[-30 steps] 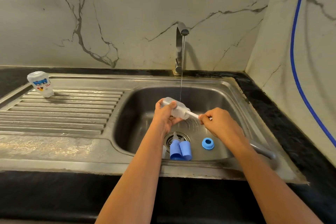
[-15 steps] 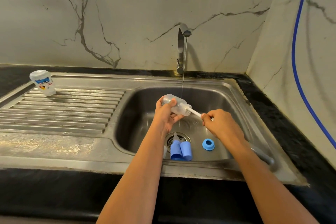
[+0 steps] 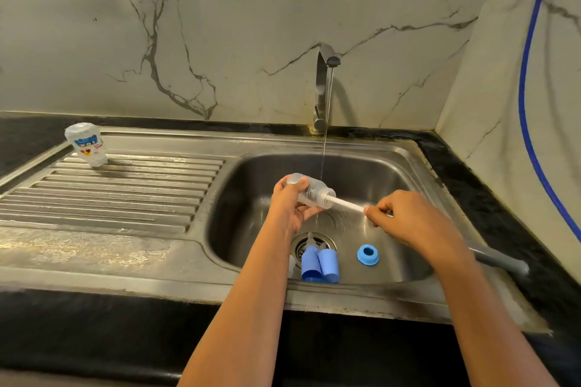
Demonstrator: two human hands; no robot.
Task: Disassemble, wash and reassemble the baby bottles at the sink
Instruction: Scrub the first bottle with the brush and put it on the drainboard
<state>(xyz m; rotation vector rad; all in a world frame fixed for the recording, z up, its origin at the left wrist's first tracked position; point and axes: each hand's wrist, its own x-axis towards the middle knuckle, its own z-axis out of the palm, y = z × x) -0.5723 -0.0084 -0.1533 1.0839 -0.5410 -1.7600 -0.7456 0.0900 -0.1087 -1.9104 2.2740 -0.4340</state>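
My left hand grips a clear baby bottle lying sideways over the sink basin, its mouth pointing right. My right hand pinches the white handle of a bottle brush whose head is inside the bottle. A thin stream of water runs from the tap just past the bottle. On the basin floor lie two blue caps by the drain and a blue collar ring. A second bottle with a printed label stands upside down on the drainboard at the far left.
A grey handle lies across the sink's right rim behind my right forearm. Black stone counter surrounds the sink. A blue hose hangs down the marble wall on the right.
The brush has slid out a little to the right, so more of its white handle shows between the bottle mouth and my right hand. Both hands stay over the basin.
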